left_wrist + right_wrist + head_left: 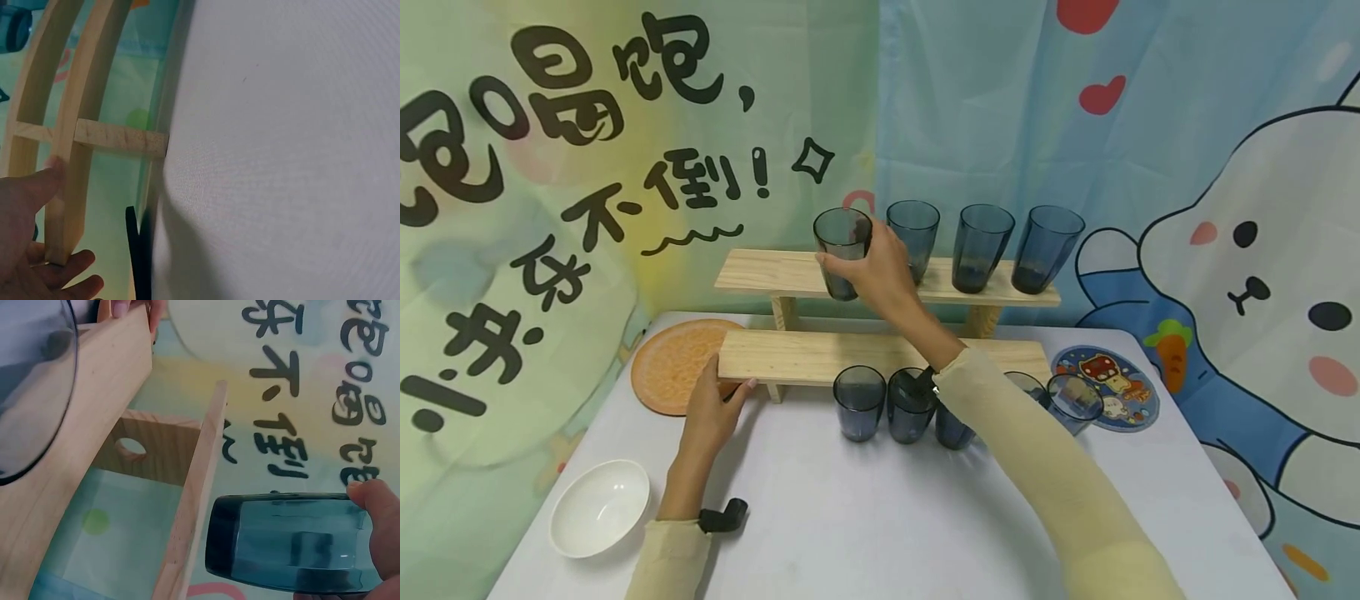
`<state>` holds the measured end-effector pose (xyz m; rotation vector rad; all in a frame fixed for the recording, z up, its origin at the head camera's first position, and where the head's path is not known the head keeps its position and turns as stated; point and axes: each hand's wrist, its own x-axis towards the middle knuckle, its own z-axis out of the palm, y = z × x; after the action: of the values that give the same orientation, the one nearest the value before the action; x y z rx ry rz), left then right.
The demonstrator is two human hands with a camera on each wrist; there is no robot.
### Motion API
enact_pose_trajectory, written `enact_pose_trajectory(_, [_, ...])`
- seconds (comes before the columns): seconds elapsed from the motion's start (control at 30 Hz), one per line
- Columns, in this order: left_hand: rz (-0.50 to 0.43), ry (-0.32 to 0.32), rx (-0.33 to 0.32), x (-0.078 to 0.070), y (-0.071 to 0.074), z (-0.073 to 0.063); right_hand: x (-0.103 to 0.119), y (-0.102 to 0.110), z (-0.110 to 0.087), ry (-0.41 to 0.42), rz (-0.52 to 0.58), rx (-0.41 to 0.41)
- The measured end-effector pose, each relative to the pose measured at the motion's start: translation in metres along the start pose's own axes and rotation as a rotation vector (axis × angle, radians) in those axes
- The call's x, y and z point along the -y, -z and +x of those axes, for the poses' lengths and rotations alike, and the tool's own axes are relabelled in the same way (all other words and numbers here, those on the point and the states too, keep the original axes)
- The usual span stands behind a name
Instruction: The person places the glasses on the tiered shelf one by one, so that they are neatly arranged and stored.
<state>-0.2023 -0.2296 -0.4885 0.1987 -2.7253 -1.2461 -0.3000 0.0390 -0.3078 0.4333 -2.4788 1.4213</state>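
My right hand [883, 275] grips a blue-tinted drinking glass [835, 237] near its rim. The glass is upright at the left part of the stand's upper board [756, 271]; its base [222, 537] is beside the board's edge in the right wrist view. My left hand [711, 412] holds the left end of the lower board [797, 354], thumb [47, 178] on one face and fingers around the end. To the right of the held glass, three more glasses stand on the upper board, including one [983, 242] in the middle.
Several glasses, one [859, 404] leftmost, stand on the white table [850, 533] before the stand; my right sleeve [1022, 450] partly hides them. An orange round mat [673, 367] and white bowl [601, 508] are at left, a patterned round mat [1138, 392] at right. A printed cloth [970, 100] hangs behind.
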Motion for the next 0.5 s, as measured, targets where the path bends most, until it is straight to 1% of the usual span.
enact_pose_trajectory(0.17, [-0.003, -0.004, -0.004, 0.0, 0.001, -0.001, -0.001, -0.011, 0.017, -0.043, -0.024, -0.013])
enact_pose_trajectory(0.23, [-0.006, -0.007, -0.009, 0.001, 0.001, -0.001, -0.001, -0.016, 0.022, -0.045, -0.023, -0.023])
enact_pose_trajectory(0.37, [-0.019, -0.017, -0.023, 0.002, 0.001, 0.0, 0.0, -0.023, 0.031, -0.055, -0.001, -0.046])
enact_pose_trajectory(0.5, [-0.019, -0.018, -0.017, 0.0, 0.0, 0.0, -0.001, -0.027, 0.038, -0.102, 0.001, -0.055])
